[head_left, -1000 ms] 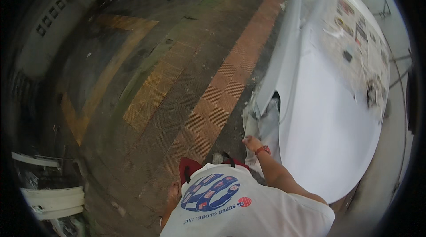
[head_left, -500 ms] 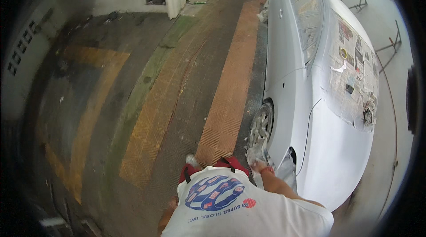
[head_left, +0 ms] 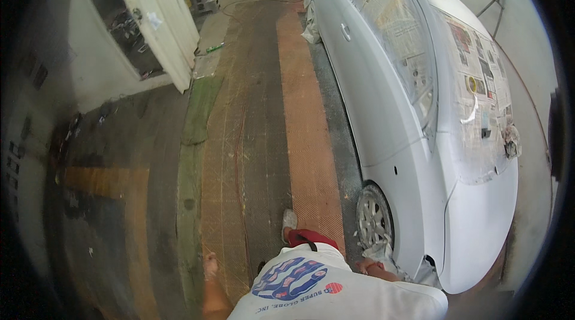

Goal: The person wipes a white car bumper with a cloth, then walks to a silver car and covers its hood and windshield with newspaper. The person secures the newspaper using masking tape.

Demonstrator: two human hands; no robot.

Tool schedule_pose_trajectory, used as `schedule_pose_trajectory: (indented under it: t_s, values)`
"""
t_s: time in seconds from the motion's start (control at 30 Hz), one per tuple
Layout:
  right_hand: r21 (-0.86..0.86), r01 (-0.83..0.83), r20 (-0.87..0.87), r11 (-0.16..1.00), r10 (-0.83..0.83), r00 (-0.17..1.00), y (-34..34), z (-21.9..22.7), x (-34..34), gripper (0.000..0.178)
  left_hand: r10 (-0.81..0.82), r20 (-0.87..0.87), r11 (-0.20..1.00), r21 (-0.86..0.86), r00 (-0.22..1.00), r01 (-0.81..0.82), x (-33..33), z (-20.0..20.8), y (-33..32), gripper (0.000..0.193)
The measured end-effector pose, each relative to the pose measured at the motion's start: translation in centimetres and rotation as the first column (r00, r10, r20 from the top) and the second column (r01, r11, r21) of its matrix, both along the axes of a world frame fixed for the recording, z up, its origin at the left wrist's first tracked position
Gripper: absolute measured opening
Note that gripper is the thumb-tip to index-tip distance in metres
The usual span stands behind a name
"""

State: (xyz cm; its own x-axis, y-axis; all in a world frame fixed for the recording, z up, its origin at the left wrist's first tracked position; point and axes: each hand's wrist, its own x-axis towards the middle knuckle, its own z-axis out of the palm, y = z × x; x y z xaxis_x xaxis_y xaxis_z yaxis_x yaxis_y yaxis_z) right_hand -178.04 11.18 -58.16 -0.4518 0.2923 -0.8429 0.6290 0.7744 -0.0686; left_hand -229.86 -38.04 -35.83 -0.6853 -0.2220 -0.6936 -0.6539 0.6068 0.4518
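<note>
My left hand hangs out to my left over the floor, away from any object. Its fingers look loosely apart, with nothing visible in them. On my other side, my right hand is low beside the rear wheel of a white car. Crumpled clear plastic sheeting lies against that wheel's lower edge, right by the hand. The right fingers are small and partly hidden, so whether they touch or grip the plastic is unclear. Newspaper and clear film cover the car's rear window; more papers the side windows.
A reddish-brown mat strip runs along the car. Left of it lie a thin hose and a green strip. A pale door stands at the far left. Metal stands are beyond the car by the wall.
The view has turned and shifted, with more of the car's side showing. My left hand has swung out from beside my body. My right hand is lower, nearer my body.
</note>
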Motion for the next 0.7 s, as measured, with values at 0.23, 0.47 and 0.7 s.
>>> schedule_pose_trajectory:
  t_s: [0.23, 0.47, 0.7]
  values:
    - [-0.054, 0.426, -0.544, 0.903, -0.384, 0.746, 19.0, 17.4, -45.8, 0.052, -0.329, -0.042, 0.84, 0.443, 0.943, 0.312, -10.5, -4.4, 12.9, 0.055]
    - [-0.15, 0.489, -0.78, 0.86, -0.406, 0.475, 31.6, 25.7, -77.8, 0.05, -0.317, 0.354, 0.944, 0.204, 0.88, 0.258, -28.9, -6.1, 18.0, 0.05]
    - [0.171, 0.401, -0.355, 0.9, -0.323, 0.877, 33.9, 6.8, -78.2, 0.046, -0.29, 0.437, 0.952, 0.221, 0.851, 0.211, -59.9, -9.6, 27.4, 0.046]
